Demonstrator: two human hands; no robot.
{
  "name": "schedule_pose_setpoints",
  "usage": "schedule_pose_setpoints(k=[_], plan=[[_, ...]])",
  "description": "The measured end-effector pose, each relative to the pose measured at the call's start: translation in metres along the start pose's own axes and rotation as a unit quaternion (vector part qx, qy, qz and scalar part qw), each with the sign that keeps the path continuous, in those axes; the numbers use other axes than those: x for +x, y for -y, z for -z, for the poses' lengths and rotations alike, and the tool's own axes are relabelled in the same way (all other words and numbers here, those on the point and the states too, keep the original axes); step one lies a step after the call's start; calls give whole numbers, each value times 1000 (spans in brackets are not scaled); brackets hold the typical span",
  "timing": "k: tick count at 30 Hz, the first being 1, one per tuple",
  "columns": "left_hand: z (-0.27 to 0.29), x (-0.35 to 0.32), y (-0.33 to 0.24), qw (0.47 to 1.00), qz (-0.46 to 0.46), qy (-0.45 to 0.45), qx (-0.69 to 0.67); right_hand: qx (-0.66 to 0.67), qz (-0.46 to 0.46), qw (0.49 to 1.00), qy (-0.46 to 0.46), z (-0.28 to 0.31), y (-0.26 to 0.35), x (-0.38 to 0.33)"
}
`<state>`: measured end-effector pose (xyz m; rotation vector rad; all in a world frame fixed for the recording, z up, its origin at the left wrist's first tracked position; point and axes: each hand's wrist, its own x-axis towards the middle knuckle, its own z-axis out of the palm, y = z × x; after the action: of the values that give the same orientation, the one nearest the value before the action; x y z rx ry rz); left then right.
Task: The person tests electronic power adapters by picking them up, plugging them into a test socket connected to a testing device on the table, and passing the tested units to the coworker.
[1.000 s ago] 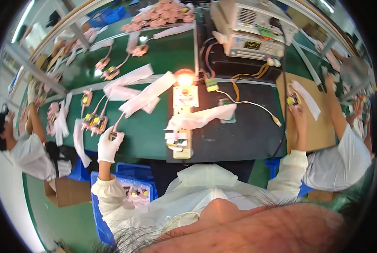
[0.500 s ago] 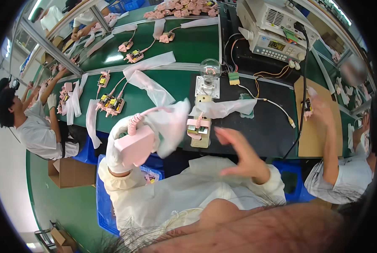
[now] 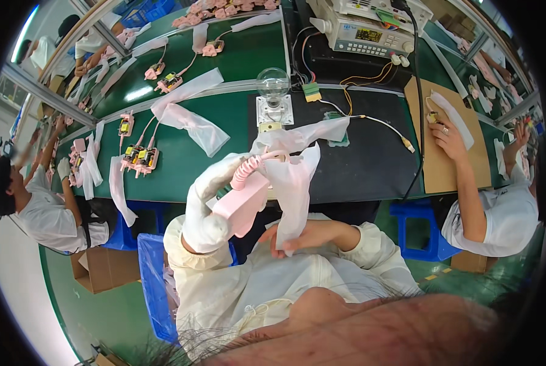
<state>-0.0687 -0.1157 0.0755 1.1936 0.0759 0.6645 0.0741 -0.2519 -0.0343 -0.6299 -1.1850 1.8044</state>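
Green tabletop, unlit bulb beyond. Gloved left hand clasps pink charger over near edge. White sleeve just right of charger, long axis pointing toward wearer; bare right hand nearer, at sleeve's lower end, can't tell if pinching.

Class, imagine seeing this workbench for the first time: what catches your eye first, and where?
The pink plug housing in the gloved left hand, near the centre, stands out, with a whitish wrap reaching to the bare right hand. Beyond it, a clear glass bulb stands unlit on a white base.
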Motion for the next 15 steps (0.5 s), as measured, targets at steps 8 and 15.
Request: schedule_pose_setpoints(k=[8,15], plan=[[-12,17,13,934,-118,50,335,42,60,987,-140,7,35,-17],[-42,9,51,779,-113,-40,615,-308,247,877,-274,-3,26,-7]])
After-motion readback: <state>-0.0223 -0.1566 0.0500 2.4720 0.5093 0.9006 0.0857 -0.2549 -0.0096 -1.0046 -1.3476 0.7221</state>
